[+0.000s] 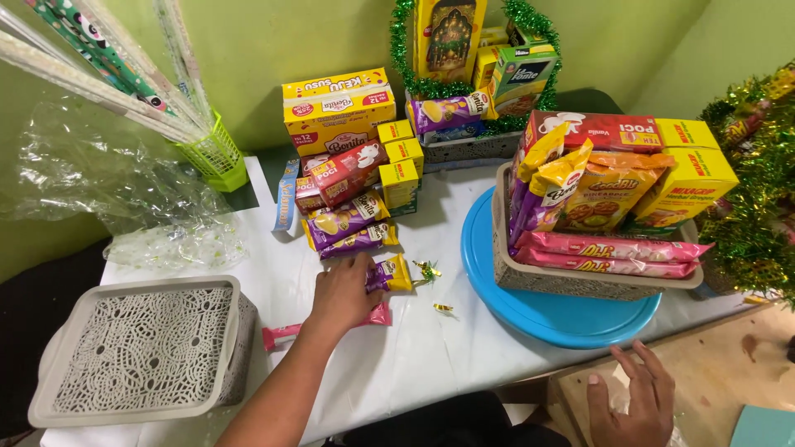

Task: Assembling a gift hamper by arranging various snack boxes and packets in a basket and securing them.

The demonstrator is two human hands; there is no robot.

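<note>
My left hand point(346, 291) reaches across the white table and rests on a small purple and yellow snack packet point(389, 273), with a pink packet point(286, 331) lying under the wrist. Just beyond it is a pile of purple, yellow and red snack packs and small yellow boxes point(356, 199). My right hand point(633, 397) lies flat and empty at the near right, fingers apart, just below the blue round tray point(563, 319). On that tray stands a grey basket point(580, 281) filled with snack packs and boxes.
An upturned grey lattice basket point(141, 348) sits at the near left. Crumpled clear plastic point(108, 190) and a green holder point(217, 157) with wrapping rolls stand at the back left. A tinsel-trimmed basket point(472, 74) stands at the back, with more tinsel point(758, 190) at the right.
</note>
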